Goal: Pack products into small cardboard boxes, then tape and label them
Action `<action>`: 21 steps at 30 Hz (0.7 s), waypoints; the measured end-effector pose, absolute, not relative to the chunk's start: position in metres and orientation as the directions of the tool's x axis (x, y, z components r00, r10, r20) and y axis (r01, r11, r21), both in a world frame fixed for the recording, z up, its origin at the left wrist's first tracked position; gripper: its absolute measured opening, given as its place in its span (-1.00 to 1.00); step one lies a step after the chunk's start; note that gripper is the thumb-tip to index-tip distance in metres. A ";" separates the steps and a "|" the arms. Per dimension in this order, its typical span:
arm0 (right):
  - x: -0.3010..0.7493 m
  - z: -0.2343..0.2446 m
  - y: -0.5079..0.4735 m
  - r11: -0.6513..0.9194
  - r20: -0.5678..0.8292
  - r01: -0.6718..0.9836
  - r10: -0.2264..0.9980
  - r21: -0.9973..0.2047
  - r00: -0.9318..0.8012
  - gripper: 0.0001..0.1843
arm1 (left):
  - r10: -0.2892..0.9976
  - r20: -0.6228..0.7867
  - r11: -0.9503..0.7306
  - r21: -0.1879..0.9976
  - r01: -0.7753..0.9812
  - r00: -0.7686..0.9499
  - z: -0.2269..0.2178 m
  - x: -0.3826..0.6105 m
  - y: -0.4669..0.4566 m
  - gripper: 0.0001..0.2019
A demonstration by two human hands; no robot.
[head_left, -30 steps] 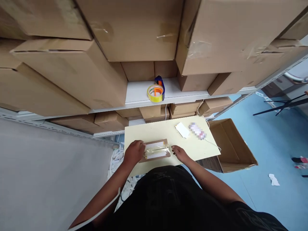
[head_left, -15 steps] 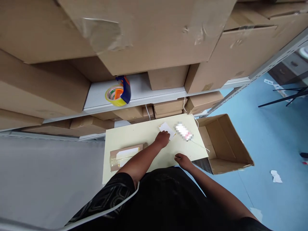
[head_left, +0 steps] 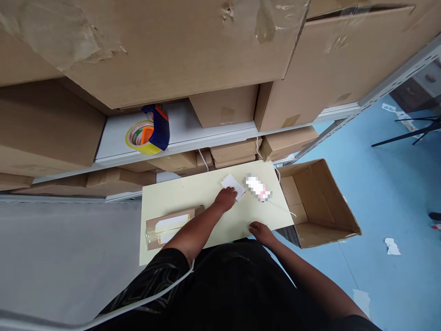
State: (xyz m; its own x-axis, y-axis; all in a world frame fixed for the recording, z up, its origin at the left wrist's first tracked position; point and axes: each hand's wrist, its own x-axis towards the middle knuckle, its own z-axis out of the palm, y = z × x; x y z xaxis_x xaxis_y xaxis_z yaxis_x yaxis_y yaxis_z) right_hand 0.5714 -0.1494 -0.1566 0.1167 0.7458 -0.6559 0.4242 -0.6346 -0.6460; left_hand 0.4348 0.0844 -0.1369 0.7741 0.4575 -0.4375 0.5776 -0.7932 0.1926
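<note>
My left hand (head_left: 226, 198) is over the near side of a white paper label (head_left: 231, 183) with small yellow corner marks, lying on the cream tabletop (head_left: 193, 191). Its fingers are bent and closed at the paper's edge; the fingertips are partly hidden. At the table's near edge rests my right hand (head_left: 261, 233), fingers curled together, with nothing visible in them. Just right of the label lies a blurred-out white and pink object (head_left: 257, 187) with a white cable. On the left of the table is a flat brown cardboard box (head_left: 150, 225) bearing white labels (head_left: 172, 223).
A tape dispenser (head_left: 155, 128) with yellow tape sits on the shelf (head_left: 182, 115) beyond the table. Large cartons (head_left: 193, 50) fill the shelving overhead. An open cardboard box (head_left: 324, 197) stands against the table's right side. A paper scrap (head_left: 392, 246) lies on the blue floor.
The head view has shifted slightly, so the table and shelf appear further left. My left hand stays at the label, and my right hand remains by the table edge.
</note>
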 end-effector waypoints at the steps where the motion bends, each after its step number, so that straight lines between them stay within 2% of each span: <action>1: 0.571 -0.156 -0.149 -0.632 -0.655 0.425 0.747 -0.648 0.113 -0.67 | 0.461 -0.443 -0.785 0.200 0.586 0.769 -0.137 0.436 0.084 -0.77; 8: 0.569 -0.151 -0.140 -0.634 -0.666 0.440 0.739 -0.636 0.103 -0.66 | 0.502 -0.480 -0.708 0.249 0.661 0.719 -0.136 0.441 0.083 -0.82; 14: 0.570 -0.144 -0.129 -0.619 -0.649 0.449 0.754 -0.645 0.107 -0.68 | 0.615 -0.458 -0.573 0.298 0.763 0.641 -0.119 0.440 0.084 -0.83; 17: 0.572 -0.137 -0.109 -0.541 -0.552 0.522 0.820 -0.660 0.152 -0.70 | 0.689 -0.434 -0.478 0.329 0.814 0.580 -0.103 0.435 0.102 -0.80; 21: 0.571 -0.128 -0.052 -0.375 -0.329 0.668 0.923 -0.643 0.201 -0.63 | 0.825 -0.406 -0.183 0.465 0.866 0.393 -0.084 0.425 0.139 -0.86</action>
